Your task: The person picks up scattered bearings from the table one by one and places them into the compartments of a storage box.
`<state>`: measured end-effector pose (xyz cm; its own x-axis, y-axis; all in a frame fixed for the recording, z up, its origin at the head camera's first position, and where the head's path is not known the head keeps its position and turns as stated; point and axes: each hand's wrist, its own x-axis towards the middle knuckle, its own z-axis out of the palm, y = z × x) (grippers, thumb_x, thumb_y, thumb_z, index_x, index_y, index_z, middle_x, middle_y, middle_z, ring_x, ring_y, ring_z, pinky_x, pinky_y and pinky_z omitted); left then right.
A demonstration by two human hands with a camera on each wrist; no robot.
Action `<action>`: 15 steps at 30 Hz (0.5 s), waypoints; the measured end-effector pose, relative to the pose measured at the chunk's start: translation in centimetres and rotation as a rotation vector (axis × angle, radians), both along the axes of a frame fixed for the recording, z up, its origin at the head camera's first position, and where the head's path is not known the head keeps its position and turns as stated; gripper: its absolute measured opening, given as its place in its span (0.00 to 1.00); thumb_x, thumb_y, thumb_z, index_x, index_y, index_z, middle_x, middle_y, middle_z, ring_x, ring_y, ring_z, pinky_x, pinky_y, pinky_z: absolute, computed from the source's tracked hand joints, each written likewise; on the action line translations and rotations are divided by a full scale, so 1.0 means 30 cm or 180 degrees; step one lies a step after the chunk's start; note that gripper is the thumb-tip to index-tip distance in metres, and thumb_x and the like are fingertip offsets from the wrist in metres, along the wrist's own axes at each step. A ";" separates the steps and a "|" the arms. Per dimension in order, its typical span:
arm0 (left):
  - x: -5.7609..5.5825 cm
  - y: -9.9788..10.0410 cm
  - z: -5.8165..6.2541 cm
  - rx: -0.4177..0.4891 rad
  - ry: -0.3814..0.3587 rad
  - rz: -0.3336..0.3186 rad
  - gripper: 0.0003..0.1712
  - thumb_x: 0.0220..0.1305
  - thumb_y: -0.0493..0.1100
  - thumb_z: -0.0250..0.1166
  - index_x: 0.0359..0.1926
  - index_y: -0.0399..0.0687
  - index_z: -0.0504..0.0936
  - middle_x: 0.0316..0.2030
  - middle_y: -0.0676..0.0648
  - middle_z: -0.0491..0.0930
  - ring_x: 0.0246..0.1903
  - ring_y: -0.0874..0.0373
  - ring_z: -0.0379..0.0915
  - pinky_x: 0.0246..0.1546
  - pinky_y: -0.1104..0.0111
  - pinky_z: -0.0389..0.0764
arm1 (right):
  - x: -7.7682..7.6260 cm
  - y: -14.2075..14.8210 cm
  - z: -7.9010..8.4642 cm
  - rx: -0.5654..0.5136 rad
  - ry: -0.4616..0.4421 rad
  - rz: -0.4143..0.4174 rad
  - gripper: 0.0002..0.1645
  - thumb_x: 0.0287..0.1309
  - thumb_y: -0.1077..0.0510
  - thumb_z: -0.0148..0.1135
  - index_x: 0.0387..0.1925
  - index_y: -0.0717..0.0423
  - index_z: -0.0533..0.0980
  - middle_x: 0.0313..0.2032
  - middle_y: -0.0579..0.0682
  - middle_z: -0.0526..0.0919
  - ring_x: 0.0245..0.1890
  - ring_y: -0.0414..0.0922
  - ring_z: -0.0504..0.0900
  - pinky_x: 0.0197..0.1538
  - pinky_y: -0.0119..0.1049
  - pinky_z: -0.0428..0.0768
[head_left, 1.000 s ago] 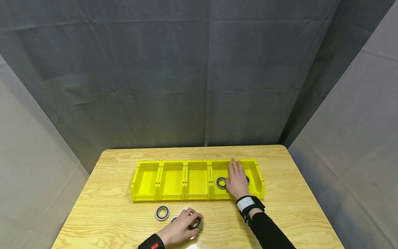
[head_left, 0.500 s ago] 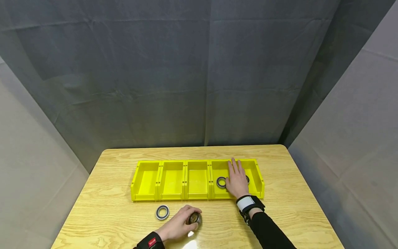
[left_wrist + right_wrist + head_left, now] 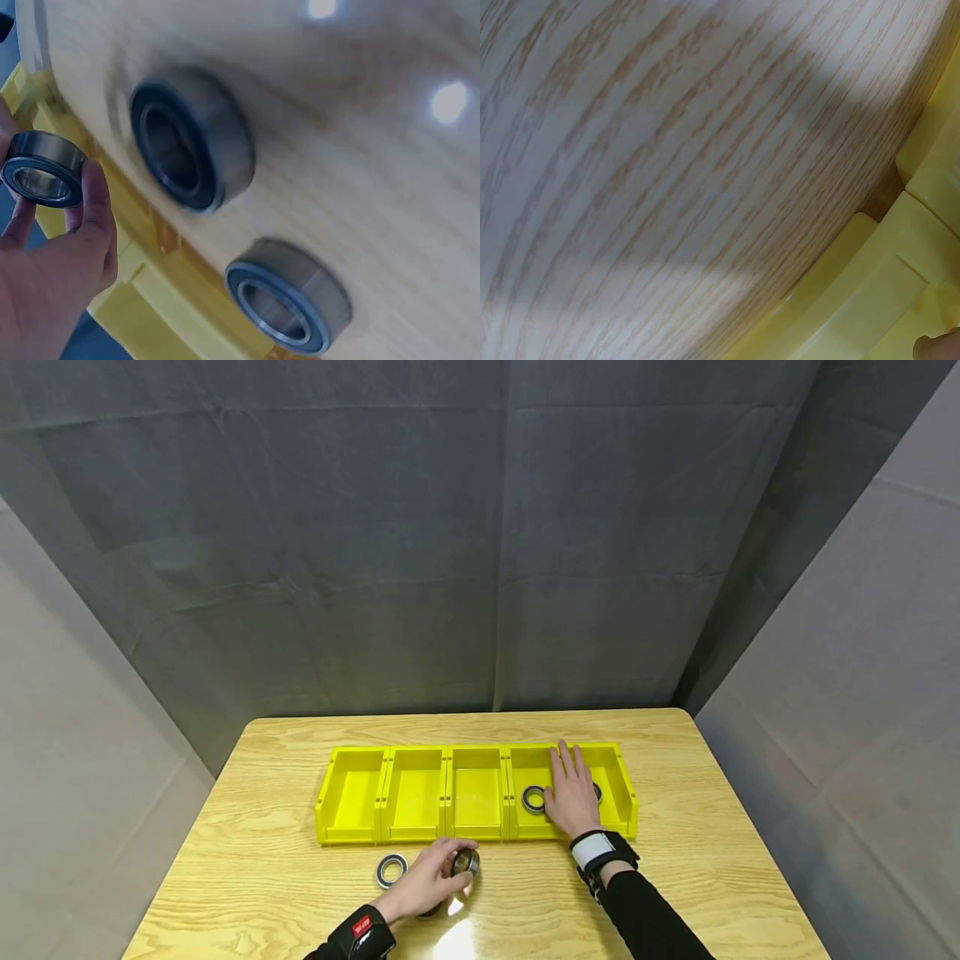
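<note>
Thumb and fingers of my left hand (image 3: 423, 883) pinch a ball bearing (image 3: 467, 862) just in front of the yellow bins. In the left wrist view this held bearing (image 3: 45, 157) is tilted, its dark seal and bright bore showing. Two more bearings lie on the table: one (image 3: 381, 872) left of the hand, another (image 3: 430, 912) mostly hidden under the left wrist. My right hand (image 3: 573, 797) rests with extended fingers in the right end of the bin row. Bearings show on both sides of it, one at its left (image 3: 526, 802) and one at its right (image 3: 597, 792), partly covered.
A row of yellow bins (image 3: 412, 836) stands across the wooden table (image 3: 255, 860). Grey cloth (image 3: 375, 568) hangs behind, with pale panels on both sides. The right wrist view holds mostly table wood and a bin edge (image 3: 840, 300).
My left hand has carried its bearing forward, closer to the front of the bins. A sliver of the bearing beneath that wrist now shows on the near side. The right hand has stayed still.
</note>
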<state>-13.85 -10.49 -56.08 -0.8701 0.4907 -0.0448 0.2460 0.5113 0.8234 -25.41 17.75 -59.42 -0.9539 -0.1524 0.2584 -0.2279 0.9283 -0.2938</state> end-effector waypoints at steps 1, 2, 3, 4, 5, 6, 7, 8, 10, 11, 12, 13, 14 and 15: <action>-0.007 -0.001 0.005 -0.0001 -0.0004 0.0024 0.26 0.68 0.48 0.64 0.64 0.43 0.75 0.52 0.38 0.76 0.45 0.53 0.72 0.38 0.72 0.72 | 0.000 0.000 0.001 0.0004 0.0008 0.0001 0.43 0.59 0.60 0.68 0.73 0.64 0.62 0.76 0.63 0.59 0.77 0.66 0.55 0.72 0.64 0.64; -0.015 -0.001 0.009 0.0007 -0.0001 0.0042 0.26 0.69 0.48 0.64 0.64 0.42 0.75 0.53 0.37 0.76 0.44 0.53 0.72 0.37 0.73 0.72 | 0.001 0.000 0.001 0.0000 0.0003 0.0001 0.43 0.59 0.60 0.68 0.73 0.64 0.62 0.76 0.63 0.59 0.77 0.66 0.55 0.73 0.64 0.64; -0.022 -0.001 0.014 0.0011 -0.0004 0.0062 0.27 0.69 0.48 0.63 0.64 0.42 0.75 0.55 0.36 0.75 0.44 0.52 0.72 0.37 0.73 0.73 | 0.001 0.001 0.001 -0.0004 -0.0003 0.0001 0.43 0.59 0.60 0.68 0.73 0.64 0.62 0.76 0.63 0.59 0.77 0.66 0.55 0.73 0.64 0.64; -0.029 -0.001 0.019 0.0021 -0.0009 0.0080 0.27 0.69 0.48 0.63 0.64 0.42 0.74 0.56 0.35 0.75 0.43 0.52 0.72 0.36 0.73 0.73 | 0.001 0.001 0.000 -0.0012 -0.0006 0.0002 0.43 0.59 0.60 0.68 0.73 0.63 0.62 0.76 0.63 0.59 0.77 0.66 0.55 0.73 0.64 0.64; -0.035 0.000 0.025 0.0008 -0.0007 0.0104 0.26 0.70 0.48 0.63 0.65 0.43 0.74 0.57 0.35 0.74 0.43 0.52 0.72 0.36 0.73 0.73 | 0.001 0.002 0.001 -0.0014 -0.0002 0.0002 0.43 0.58 0.60 0.68 0.73 0.63 0.62 0.76 0.63 0.59 0.77 0.66 0.55 0.73 0.64 0.64; -0.041 0.001 0.031 -0.0007 -0.0005 0.0123 0.27 0.70 0.49 0.63 0.65 0.43 0.74 0.58 0.35 0.73 0.44 0.52 0.72 0.37 0.73 0.73 | 0.001 0.002 0.001 -0.0013 0.0006 0.0004 0.43 0.58 0.60 0.68 0.73 0.63 0.63 0.76 0.64 0.59 0.77 0.66 0.55 0.73 0.64 0.64; -0.048 0.002 0.037 -0.0025 0.0001 0.0142 0.27 0.70 0.49 0.62 0.66 0.44 0.73 0.59 0.35 0.73 0.44 0.51 0.72 0.37 0.73 0.73 | 0.001 0.003 0.001 -0.0013 0.0017 0.0007 0.43 0.58 0.60 0.68 0.73 0.63 0.63 0.76 0.64 0.59 0.77 0.66 0.55 0.73 0.64 0.64; -0.054 0.003 0.042 -0.0032 0.0004 0.0156 0.26 0.70 0.48 0.62 0.66 0.45 0.73 0.60 0.36 0.72 0.45 0.51 0.72 0.38 0.73 0.73 | 0.001 0.003 0.000 -0.0022 0.0014 0.0008 0.43 0.58 0.60 0.68 0.73 0.63 0.62 0.76 0.63 0.59 0.77 0.65 0.55 0.73 0.64 0.64; -0.067 0.006 0.054 -0.0045 0.0041 0.0191 0.26 0.71 0.48 0.62 0.66 0.46 0.73 0.61 0.36 0.72 0.47 0.50 0.72 0.39 0.72 0.74 | 0.000 0.003 0.000 -0.0015 0.0039 0.0014 0.43 0.58 0.60 0.68 0.73 0.63 0.63 0.76 0.63 0.59 0.76 0.66 0.56 0.72 0.64 0.65; -0.073 0.008 0.060 -0.0056 0.0069 0.0209 0.26 0.71 0.48 0.62 0.66 0.47 0.73 0.61 0.36 0.72 0.49 0.49 0.72 0.40 0.72 0.74 | 0.000 0.002 0.001 -0.0006 0.0047 0.0015 0.43 0.58 0.60 0.68 0.73 0.64 0.63 0.76 0.63 0.59 0.76 0.66 0.56 0.72 0.64 0.65; -0.080 0.009 0.066 -0.0049 0.0107 0.0223 0.26 0.71 0.47 0.62 0.66 0.47 0.73 0.61 0.35 0.72 0.50 0.48 0.72 0.42 0.70 0.75 | 0.000 0.002 0.001 -0.0006 0.0051 0.0015 0.43 0.58 0.60 0.68 0.73 0.64 0.63 0.76 0.63 0.59 0.76 0.66 0.56 0.72 0.64 0.65; -0.087 0.010 0.072 -0.0045 0.0139 0.0242 0.26 0.70 0.47 0.62 0.66 0.46 0.73 0.61 0.35 0.72 0.50 0.48 0.72 0.42 0.69 0.76 | 0.000 0.001 0.001 -0.0004 0.0054 0.0016 0.43 0.58 0.60 0.68 0.73 0.64 0.63 0.76 0.63 0.60 0.76 0.66 0.56 0.72 0.64 0.65; -0.094 0.012 0.077 -0.0041 0.0170 0.0261 0.26 0.70 0.47 0.62 0.66 0.46 0.73 0.60 0.35 0.72 0.50 0.48 0.72 0.43 0.68 0.77 | 0.000 0.001 0.001 -0.0005 0.0047 0.0016 0.43 0.58 0.60 0.68 0.73 0.64 0.63 0.76 0.63 0.59 0.76 0.66 0.56 0.72 0.64 0.65; -0.100 0.013 0.083 -0.0042 0.0205 0.0283 0.26 0.70 0.46 0.62 0.66 0.46 0.73 0.60 0.36 0.72 0.50 0.48 0.72 0.44 0.67 0.77 | 0.000 0.000 0.001 -0.0006 0.0044 0.0016 0.43 0.58 0.60 0.68 0.73 0.64 0.62 0.76 0.63 0.59 0.76 0.66 0.56 0.72 0.64 0.65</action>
